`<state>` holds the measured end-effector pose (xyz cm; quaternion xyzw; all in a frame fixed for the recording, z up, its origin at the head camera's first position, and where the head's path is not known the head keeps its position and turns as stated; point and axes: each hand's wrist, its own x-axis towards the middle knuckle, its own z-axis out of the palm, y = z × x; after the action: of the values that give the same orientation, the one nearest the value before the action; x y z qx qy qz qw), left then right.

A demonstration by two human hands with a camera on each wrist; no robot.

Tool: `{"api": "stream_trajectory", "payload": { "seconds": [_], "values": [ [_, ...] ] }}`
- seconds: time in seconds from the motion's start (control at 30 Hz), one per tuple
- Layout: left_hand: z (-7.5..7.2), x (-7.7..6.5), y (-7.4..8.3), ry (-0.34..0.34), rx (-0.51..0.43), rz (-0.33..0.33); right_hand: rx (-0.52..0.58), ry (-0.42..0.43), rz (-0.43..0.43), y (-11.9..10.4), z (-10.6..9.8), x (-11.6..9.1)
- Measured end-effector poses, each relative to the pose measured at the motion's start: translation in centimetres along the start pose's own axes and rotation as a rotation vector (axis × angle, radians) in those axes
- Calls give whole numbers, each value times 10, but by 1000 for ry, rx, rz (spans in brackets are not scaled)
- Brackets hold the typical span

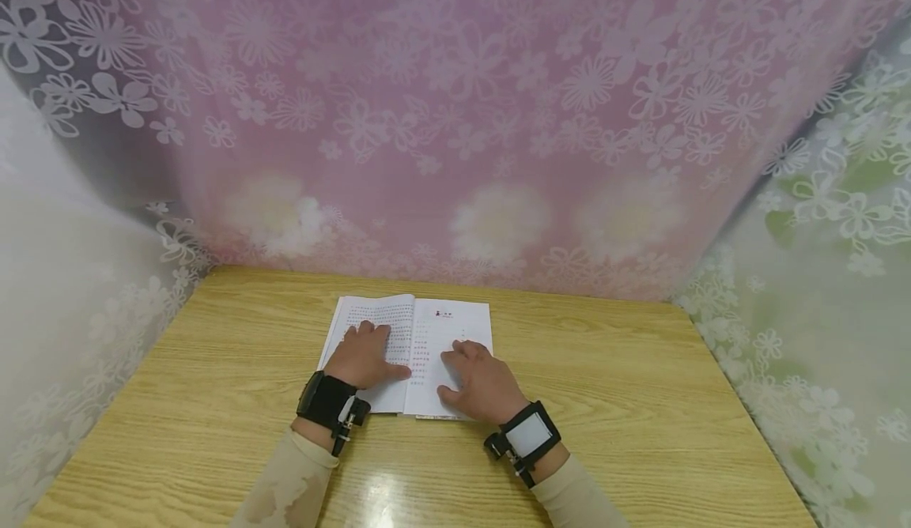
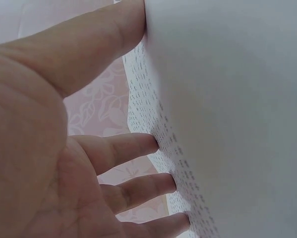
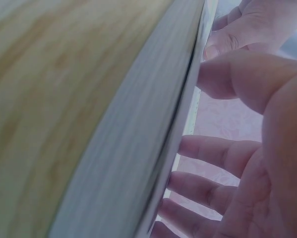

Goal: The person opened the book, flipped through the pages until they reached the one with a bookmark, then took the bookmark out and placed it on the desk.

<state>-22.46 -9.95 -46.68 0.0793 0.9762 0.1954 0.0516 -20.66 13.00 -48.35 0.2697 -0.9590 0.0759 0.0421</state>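
While the open book (image 1: 427, 358), left of centre on the desk (image 1: 605, 386), is touched by the spread left hand (image 1: 359, 356) and spread right hand (image 1: 486, 386), page-flattening is seemingly being done; even pressure would next be needed.

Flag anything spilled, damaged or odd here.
One oddity: the beige fabric left sleeve has blotchy patches; stain or pattern, I cannot tell. The open white paper book with printed text looks undamaged, and no spill shows.

Beige sleeves (image 1: 580, 503), black wristbands (image 1: 323, 401) with small black devices (image 1: 494, 446), white rectangular panel (image 1: 529, 435) on the right
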Motion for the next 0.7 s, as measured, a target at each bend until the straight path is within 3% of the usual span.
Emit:
{"api": "stream_trajectory", "payload": {
  "seconds": [0.7],
  "values": [
    [2, 0, -2, -8, 2, -4, -8, -8, 7, -2, -2, 0]
  ]
}}
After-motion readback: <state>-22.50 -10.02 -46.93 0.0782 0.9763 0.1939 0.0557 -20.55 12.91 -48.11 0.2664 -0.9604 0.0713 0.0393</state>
